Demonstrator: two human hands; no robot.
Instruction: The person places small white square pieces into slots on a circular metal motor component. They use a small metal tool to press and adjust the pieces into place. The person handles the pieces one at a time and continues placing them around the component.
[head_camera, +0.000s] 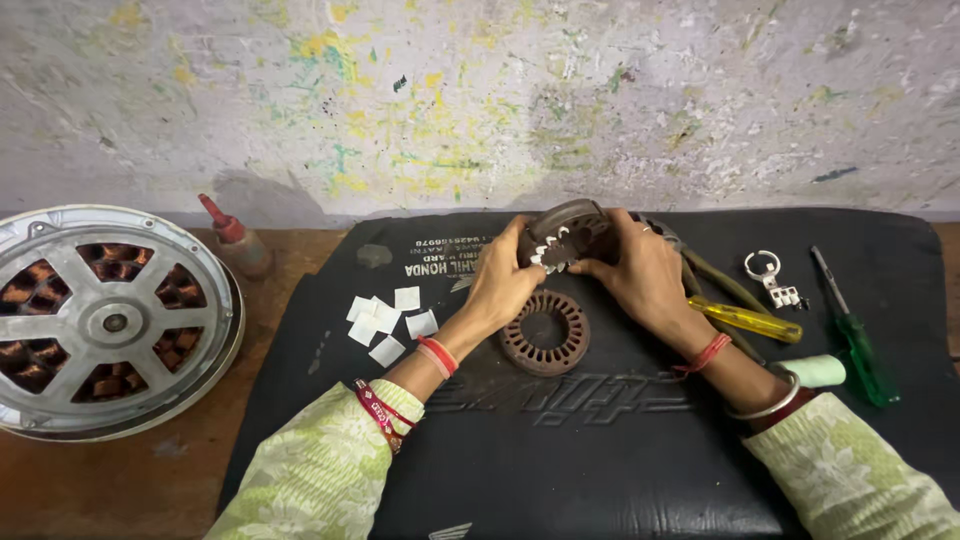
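Both hands hold a dark round slotted stator core (566, 232) tilted up over the black mat (560, 450). My left hand (505, 280) grips its left side, fingers by white paper strips sticking out of the slots. On its right side rests my right hand (640, 265). A second rusty-brown stator ring (545, 332) lies flat on the mat just below the hands. Several small white paper squares (385, 320) lie left of my left wrist.
A large silver motor housing with copper windings (105, 320) sits at left on the wooden bench. A red-capped bottle (238, 240) stands behind it. Right of my hands lie a yellow-handled screwdriver (750, 320), a green-handled screwdriver (855, 345), a small metal clip (772, 278) and a pale green roll (815, 370).
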